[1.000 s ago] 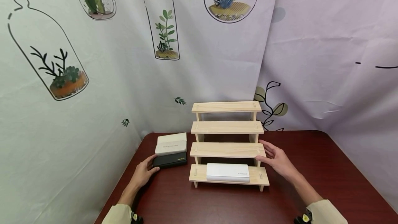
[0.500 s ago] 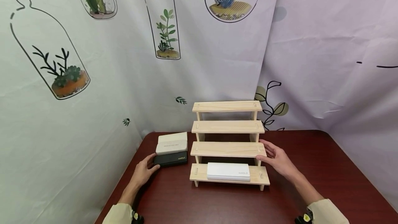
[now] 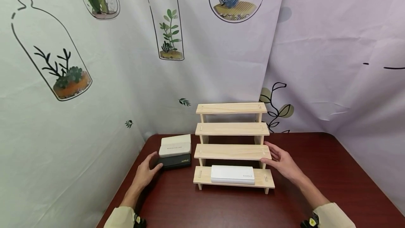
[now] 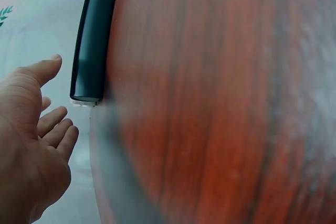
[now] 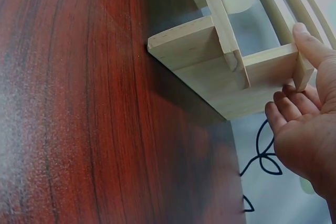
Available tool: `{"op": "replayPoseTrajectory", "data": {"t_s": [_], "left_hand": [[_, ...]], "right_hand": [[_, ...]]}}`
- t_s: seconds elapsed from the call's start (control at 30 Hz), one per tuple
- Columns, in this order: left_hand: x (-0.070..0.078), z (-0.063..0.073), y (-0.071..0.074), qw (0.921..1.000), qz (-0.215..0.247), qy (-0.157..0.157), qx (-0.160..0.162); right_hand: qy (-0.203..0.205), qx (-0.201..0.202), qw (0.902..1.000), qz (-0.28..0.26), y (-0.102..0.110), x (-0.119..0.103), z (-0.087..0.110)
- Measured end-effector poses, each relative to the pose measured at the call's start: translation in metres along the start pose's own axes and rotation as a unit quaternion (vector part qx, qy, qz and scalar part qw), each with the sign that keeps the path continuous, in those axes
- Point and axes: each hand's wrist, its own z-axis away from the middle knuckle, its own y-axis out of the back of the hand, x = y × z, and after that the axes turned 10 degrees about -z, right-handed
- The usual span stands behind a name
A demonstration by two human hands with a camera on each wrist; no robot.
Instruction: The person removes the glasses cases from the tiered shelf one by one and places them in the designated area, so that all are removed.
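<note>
My left hand [image 3: 146, 172] is beside the left end of a long black case [image 3: 175, 161] with small gold lettering. In the left wrist view its thumb and fingers are spread apart, and a gap shows between them and the case's end [image 4: 89, 85]. My right hand [image 3: 283, 163] holds the right end of a pale wooden stepped display stand [image 3: 232, 151], at the second tier from the bottom. From the right wrist view, the thumb [image 5: 307, 40] lies on the tier's top and the fingers curl beneath it. A long white case [image 3: 232, 174] lies on the lowest tier.
Behind the black case lie a light grey case [image 3: 175, 149] and a cream case [image 3: 175, 139], near the left edge of the dark red table [image 3: 221, 207]. A white curtain [image 3: 202, 62] printed with plants hangs behind and at both sides.
My left hand has drawn slightly away from the black case's end, its fingers coming off the case. The right hand and the stand keep their places.
</note>
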Motion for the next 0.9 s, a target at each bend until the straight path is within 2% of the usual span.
{"op": "replayPoseTrajectory", "data": {"t_s": [0.3, 0.43, 0.6, 0.9], "left_hand": [[0.014, -0.001, 0.001, 0.9991, 0.024, -0.017, 0.030], [0.026, -0.001, 0.001, 0.9971, 0.029, -0.035, 0.061], [0.042, -0.002, 0.000, 0.9928, 0.037, -0.063, 0.095], [0.070, 0.002, -0.002, 0.9871, 0.078, -0.099, 0.099]], "right_hand": [[-0.012, 0.004, 0.9999, 0.002, -0.003, -0.002, 0.002], [-0.014, 0.008, 0.9998, 0.010, -0.004, -0.002, 0.005], [-0.015, 0.005, 0.9988, 0.045, -0.007, -0.003, 0.009], [-0.014, 0.001, 0.9972, 0.074, -0.012, 0.000, 0.019]]}}
